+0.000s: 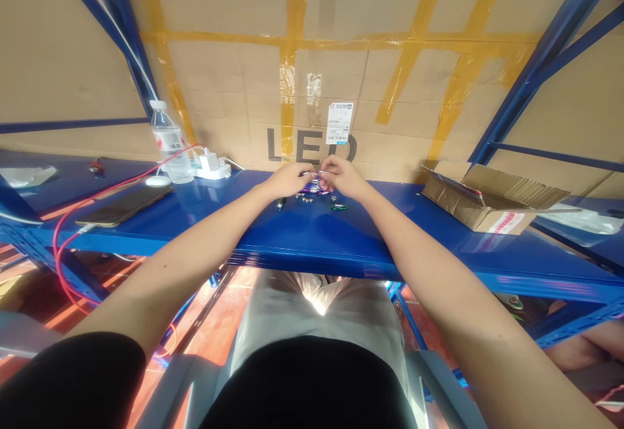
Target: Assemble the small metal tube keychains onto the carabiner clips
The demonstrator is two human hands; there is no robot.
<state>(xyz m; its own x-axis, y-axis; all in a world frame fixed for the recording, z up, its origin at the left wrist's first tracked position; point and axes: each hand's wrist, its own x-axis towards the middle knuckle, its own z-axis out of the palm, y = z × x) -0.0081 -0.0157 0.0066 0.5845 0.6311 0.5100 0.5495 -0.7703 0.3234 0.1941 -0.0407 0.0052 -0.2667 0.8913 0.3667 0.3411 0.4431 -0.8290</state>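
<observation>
My left hand (pixel 288 181) and my right hand (pixel 342 177) meet at the back of the blue metal shelf (pixel 302 231). Both are closed in a pinch on a small shiny metal piece (pixel 312 173) held between them. Under and just in front of the hands lies a little heap of small parts: purple carabiner-like clips (pixel 312 188), a green clip (pixel 338 207) and several tiny silver rings (pixel 306 199). A small dark piece (pixel 281 203) lies to the left of the heap.
A phone (pixel 124 207) on a red cable (pixel 73 221), a water bottle (pixel 168 143) and a white charger (pixel 210 164) sit at the left. An open cardboard box (pixel 492 201) is at the right. A taped cardboard wall marked LED (pixel 312 91) stands behind.
</observation>
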